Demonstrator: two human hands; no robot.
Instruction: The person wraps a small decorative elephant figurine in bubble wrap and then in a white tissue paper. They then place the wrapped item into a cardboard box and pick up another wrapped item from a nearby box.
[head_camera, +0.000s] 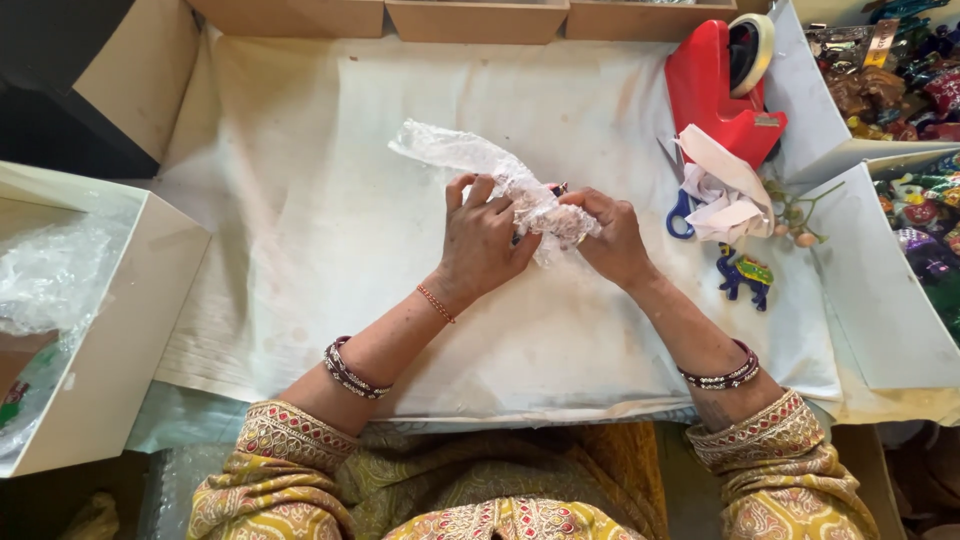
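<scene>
My left hand (482, 243) and my right hand (611, 237) both grip a small object wrapped in clear bubble wrap (520, 192) above the white cloth-covered table (320, 220). A loose tail of the wrap trails up and to the left. A dark bit of the object shows between my thumbs; what it is stays hidden. A small blue painted elephant figurine (745, 274) stands on the cloth just right of my right hand.
A red tape dispenser (718, 92) sits at the back right, with blue-handled scissors (681, 216) and crumpled white paper (724, 192) below it. Boxes of colourful figurines (900, 80) line the right. An open box with plastic wrap (60, 300) stands left. Cardboard boxes (478, 20) run along the back.
</scene>
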